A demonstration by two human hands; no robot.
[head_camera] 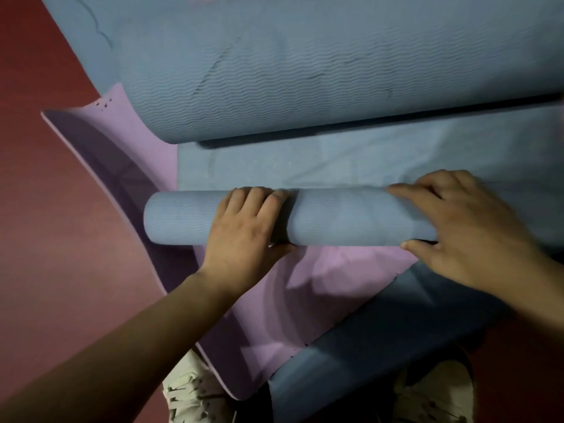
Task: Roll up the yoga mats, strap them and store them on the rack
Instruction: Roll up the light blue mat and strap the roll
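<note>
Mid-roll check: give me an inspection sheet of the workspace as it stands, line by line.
Surface: red floor, with overlapping mats on it.
Job's things: blue roll partly wound, its flat tail lying beyond it; purple mat underneath, left edge curled up; curled blue mat further away, possibly the same mat; dark blue mat nearest the person. No strap or rack seen.
Clutter: nothing seen.
Grippers: left hand grips the roll left of its middle, fingers curled over the top; right hand grips its right end likewise.
Cables: nothing seen.
Surroundings: the person's pale shoes at the bottom edge.
</note>
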